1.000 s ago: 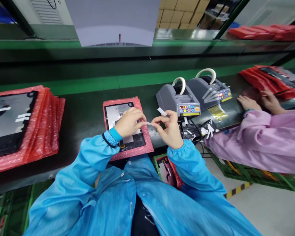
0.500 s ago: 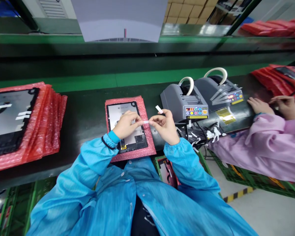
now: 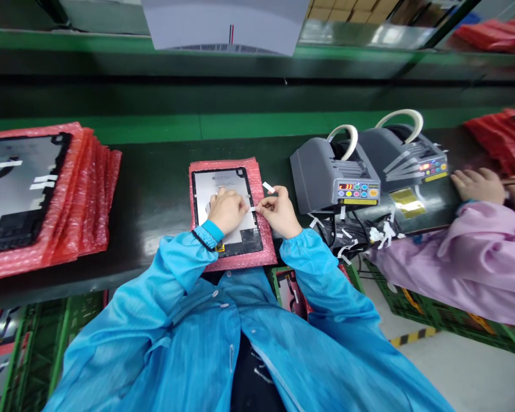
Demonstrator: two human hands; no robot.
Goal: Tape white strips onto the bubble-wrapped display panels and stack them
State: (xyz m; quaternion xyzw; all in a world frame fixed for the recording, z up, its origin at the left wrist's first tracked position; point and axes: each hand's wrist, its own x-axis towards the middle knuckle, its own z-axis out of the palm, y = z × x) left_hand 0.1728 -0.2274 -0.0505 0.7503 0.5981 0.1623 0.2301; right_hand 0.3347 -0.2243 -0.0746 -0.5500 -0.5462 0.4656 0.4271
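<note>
The left hand [image 3: 227, 210] and right hand [image 3: 280, 213] pinch closed, seemingly on opposite ends of a white tape strip [image 3: 252, 209]. It sits just above a black-framed tablet panel [image 3: 210, 189] on red bubble wrap [image 3: 240, 262]; light and clingy, it is best held by its ends.

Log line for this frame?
left hand: over black-framed pale flat panel | right hand: pinching white tape strip | panel on red bubble wrap

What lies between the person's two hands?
A short white tape strip lies there, at the fingertips of the left hand and right hand, in the head view.
</note>
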